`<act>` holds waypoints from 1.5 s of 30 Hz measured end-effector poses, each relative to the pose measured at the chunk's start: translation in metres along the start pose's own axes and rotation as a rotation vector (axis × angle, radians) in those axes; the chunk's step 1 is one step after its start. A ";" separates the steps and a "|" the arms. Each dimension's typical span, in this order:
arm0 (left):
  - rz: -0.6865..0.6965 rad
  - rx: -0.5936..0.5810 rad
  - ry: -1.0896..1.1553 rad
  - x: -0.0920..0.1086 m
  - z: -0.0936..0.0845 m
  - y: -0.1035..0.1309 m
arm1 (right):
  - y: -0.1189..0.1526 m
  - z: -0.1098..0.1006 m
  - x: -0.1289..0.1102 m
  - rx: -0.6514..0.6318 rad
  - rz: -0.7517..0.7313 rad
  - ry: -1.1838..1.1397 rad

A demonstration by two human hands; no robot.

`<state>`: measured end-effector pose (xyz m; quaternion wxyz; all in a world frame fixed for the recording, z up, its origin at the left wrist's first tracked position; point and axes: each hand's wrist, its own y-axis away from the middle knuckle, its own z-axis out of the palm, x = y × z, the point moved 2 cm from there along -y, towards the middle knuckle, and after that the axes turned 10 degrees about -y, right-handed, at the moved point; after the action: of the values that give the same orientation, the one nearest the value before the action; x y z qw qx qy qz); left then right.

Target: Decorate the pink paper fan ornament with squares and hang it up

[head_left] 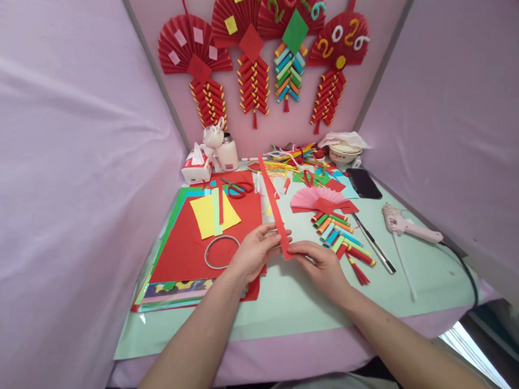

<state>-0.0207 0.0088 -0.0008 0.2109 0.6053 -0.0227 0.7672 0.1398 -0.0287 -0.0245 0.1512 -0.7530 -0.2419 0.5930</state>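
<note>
Both hands at the red paper strip [272, 197], over the middle of the table [287, 309]. Left hand [258, 250] partly curled, holding near the strip's lower end, fingertips passing behind and showing past its right edge. Right hand [322, 264] closed in a pinch on the bottom end. Strip runs up and slightly left, its far end toward the loose craft pieces.

Just left: large red sheet [179, 245] atop a stack of coloured sheets. On it, a silver ring [206, 256] near the left hand, a yellow sheet [202, 215] under a pale green strip [216, 211], and red-handled scissors [240, 188] beyond.

Right of the strip: pink paper fan [314, 196], coloured paper rolls [331, 235] in a chevron below it, red tassel [359, 270] at the end. Pen [374, 243] lies slantwise beside the rolls. Farther right, glue gun [411, 227], cord running off the table edge; black phone [364, 183] beyond.

Back left, tissue box [196, 170] and white bottle [228, 154]; back right, bowl [344, 153]. Four red fan hangings [237, 21] on the wall behind.
</note>
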 end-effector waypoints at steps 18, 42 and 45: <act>0.151 0.012 -0.205 -0.002 0.009 0.002 | -0.003 -0.008 0.003 0.052 0.032 -0.099; 0.478 0.045 -0.504 0.005 0.015 0.010 | -0.011 -0.014 -0.004 0.129 0.006 -0.092; 0.437 0.024 -0.515 0.000 0.016 0.008 | -0.009 -0.016 0.000 0.160 0.027 -0.107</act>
<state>-0.0093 -0.0030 0.0051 0.0216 0.7626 -0.1953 0.6163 0.1534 -0.0196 -0.0160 0.1897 -0.7088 -0.1915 0.6519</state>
